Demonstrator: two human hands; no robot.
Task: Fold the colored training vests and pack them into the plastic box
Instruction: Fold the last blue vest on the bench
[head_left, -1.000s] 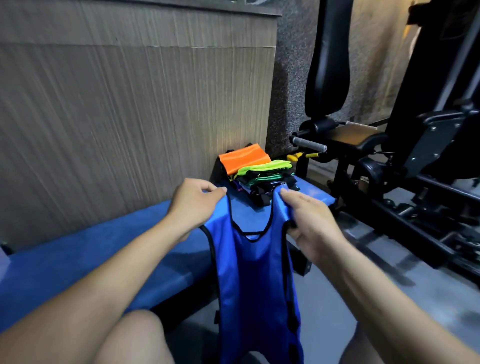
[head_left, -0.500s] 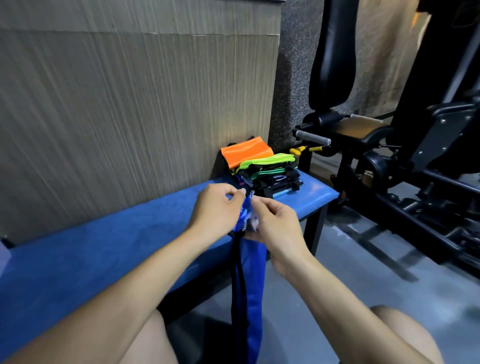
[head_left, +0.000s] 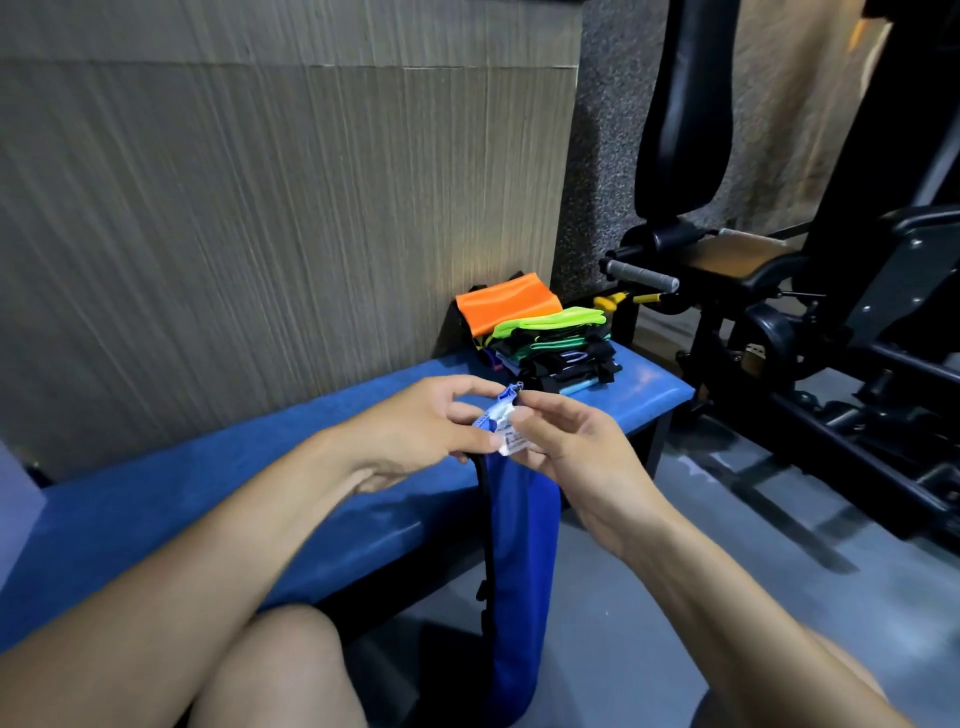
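A blue vest (head_left: 522, 561) with black trim hangs folded lengthwise in front of the blue bench (head_left: 208, 499). My left hand (head_left: 421, 423) pinches its top, where both shoulder straps meet. Close beside it, my right hand (head_left: 563, 441) pinches the same top, thumb on the white label. A pile of folded vests (head_left: 545, 345) lies at the bench's far end against the wall, orange on top, then yellow-green, green and dark ones. No plastic box is in view.
A wood-panelled wall (head_left: 260, 208) runs behind the bench. A black gym machine (head_left: 805, 312) with a padded seat and a grey handle stands at the right on the grey floor (head_left: 727, 597). My knees show at the bottom edge.
The vest was spread open between my hands a second ago. My hands came together, so the two shoulder straps now meet and the vest hangs doubled lengthwise.
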